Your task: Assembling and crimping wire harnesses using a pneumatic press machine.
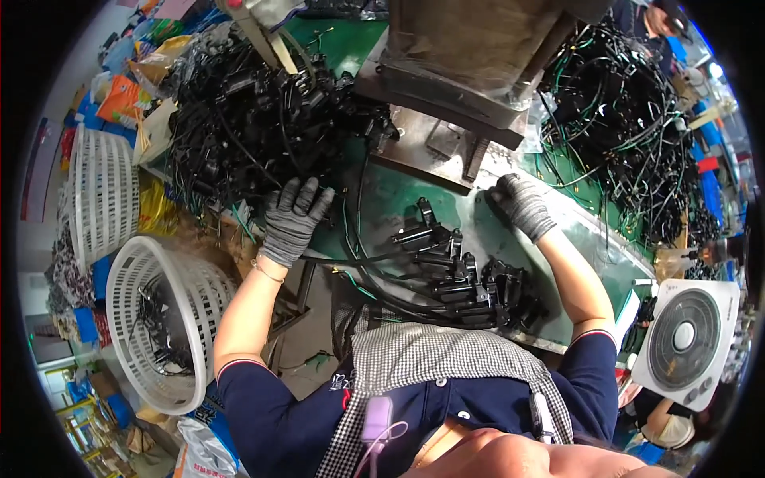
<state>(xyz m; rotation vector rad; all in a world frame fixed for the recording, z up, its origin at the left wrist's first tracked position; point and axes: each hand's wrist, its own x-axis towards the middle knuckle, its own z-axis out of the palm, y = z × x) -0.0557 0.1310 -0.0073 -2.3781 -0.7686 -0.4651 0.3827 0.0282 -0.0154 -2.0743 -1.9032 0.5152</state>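
Both my hands wear grey striped knit gloves. My left hand lies at the near edge of a big heap of black plastic parts with cables; its fingers are stretched out and slightly apart. To the right, my right hand rests on the green tabletop beside the metal base of a machine. Its fingers are curled in, and whatever they may hold is hidden. Between my hands, nearer to me, several black cylindrical parts lie in a row, with their black cables trailing left.
The machine's large brown housing stands over its base. Another tangle of black and green wires fills the far right. White plastic baskets stand at the left. A white fan unit is at the right. Another person is at the far right.
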